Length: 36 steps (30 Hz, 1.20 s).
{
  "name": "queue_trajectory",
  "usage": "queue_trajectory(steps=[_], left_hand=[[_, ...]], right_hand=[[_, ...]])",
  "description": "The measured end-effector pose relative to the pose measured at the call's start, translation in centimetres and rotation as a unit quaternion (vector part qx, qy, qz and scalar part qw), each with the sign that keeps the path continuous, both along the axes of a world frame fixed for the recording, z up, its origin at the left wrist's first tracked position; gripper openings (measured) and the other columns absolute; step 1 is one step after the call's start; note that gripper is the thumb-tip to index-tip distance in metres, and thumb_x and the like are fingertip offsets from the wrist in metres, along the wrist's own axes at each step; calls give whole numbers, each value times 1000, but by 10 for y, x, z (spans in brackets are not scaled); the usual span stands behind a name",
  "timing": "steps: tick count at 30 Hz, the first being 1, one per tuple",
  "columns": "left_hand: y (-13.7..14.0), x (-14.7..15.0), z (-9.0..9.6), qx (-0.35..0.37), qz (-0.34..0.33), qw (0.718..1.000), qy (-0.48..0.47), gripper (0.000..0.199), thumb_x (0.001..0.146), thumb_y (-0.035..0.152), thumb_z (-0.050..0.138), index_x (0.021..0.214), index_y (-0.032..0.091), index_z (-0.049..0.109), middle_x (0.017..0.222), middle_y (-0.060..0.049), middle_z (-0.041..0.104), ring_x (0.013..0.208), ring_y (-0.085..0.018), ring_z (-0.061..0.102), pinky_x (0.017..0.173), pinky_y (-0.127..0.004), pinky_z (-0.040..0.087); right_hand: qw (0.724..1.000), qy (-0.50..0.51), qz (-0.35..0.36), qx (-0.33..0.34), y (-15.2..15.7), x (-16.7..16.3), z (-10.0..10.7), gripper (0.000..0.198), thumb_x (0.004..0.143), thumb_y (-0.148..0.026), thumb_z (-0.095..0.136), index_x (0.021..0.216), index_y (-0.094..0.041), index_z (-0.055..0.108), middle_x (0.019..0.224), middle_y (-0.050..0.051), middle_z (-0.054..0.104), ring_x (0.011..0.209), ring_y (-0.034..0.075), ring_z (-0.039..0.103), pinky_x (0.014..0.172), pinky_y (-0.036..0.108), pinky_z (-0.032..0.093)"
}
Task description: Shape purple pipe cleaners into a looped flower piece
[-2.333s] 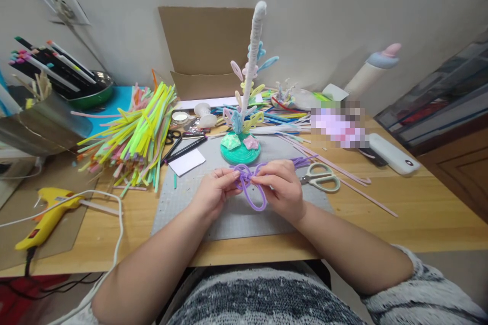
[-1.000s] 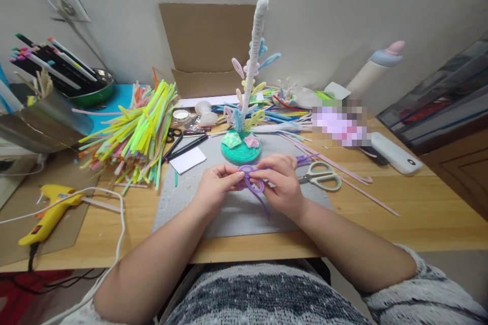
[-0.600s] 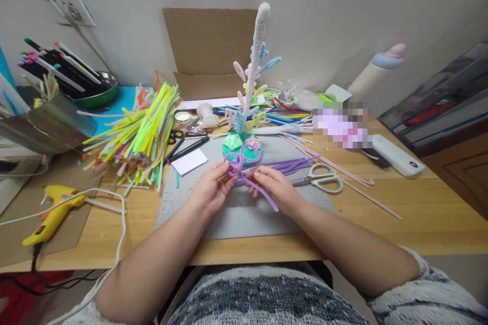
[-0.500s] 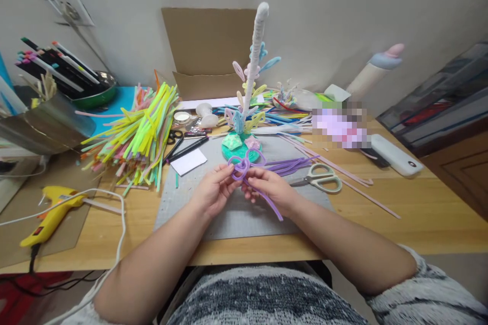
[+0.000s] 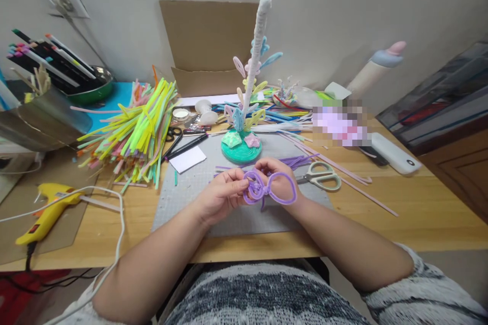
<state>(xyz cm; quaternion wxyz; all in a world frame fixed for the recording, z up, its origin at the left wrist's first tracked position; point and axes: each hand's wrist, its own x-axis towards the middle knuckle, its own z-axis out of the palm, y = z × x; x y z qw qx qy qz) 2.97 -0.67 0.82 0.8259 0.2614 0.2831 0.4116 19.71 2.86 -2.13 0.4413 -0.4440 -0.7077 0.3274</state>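
Note:
A purple pipe cleaner [image 5: 282,202], bent into loops with a coiled part at its left, is held up over the grey cutting mat [image 5: 183,213]. My left hand [image 5: 224,193] pinches the coiled part between thumb and fingers. Behind the loops, my right hand [image 5: 280,177] is closed on the same piece; some of its fingers are hidden. Just beyond my hands stands a pipe-cleaner ornament with a white wrapped stem [image 5: 254,61], small pastel flowers and a round green base [image 5: 241,155]. Loose purple pipe cleaners [image 5: 301,161] lie behind my right hand.
Scissors [image 5: 322,176] rest on the mat's right side. A yellow glue gun [image 5: 49,213] with a trailing white cord lies at left, near a heap of coloured pipe cleaners [image 5: 133,137]. Black pens [image 5: 186,147] and a white card [image 5: 187,159] sit behind the mat's left part.
The purple piece has been turned, so a large loop now points right and the coil faces me. My right hand has moved up and behind it; the view has shifted slightly.

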Motion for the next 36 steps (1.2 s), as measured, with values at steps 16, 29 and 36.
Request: queue_trajectory(steps=[16, 29, 36], left_hand=[[4, 0, 0, -13, 80, 996, 34, 21, 62, 18, 75, 65, 13, 55, 59, 0, 65, 52, -8, 61, 53, -17, 50], [-1, 6, 2, 71, 9, 988, 135, 28, 62, 27, 76, 75, 13, 55, 68, -2, 61, 54, -11, 59, 48, -22, 48], [-2, 4, -5, 357, 178, 852, 339, 15, 72, 19, 66, 84, 18, 57, 88, -3, 60, 80, -14, 58, 71, -26, 48]], right_hand=[[987, 99, 119, 47, -9, 2, 10, 18, 81, -34, 59, 92, -20, 60, 99, 9, 62, 93, 20, 60, 81, 34, 49], [931, 298, 88, -194, -13, -2, 3, 16, 68, -34, 71, 74, -21, 63, 66, -2, 63, 60, 13, 57, 60, 27, 47], [895, 327, 117, -280, -10, -7, 3, 9, 70, -25, 69, 70, -19, 62, 67, -4, 60, 57, 8, 53, 56, 21, 43]])
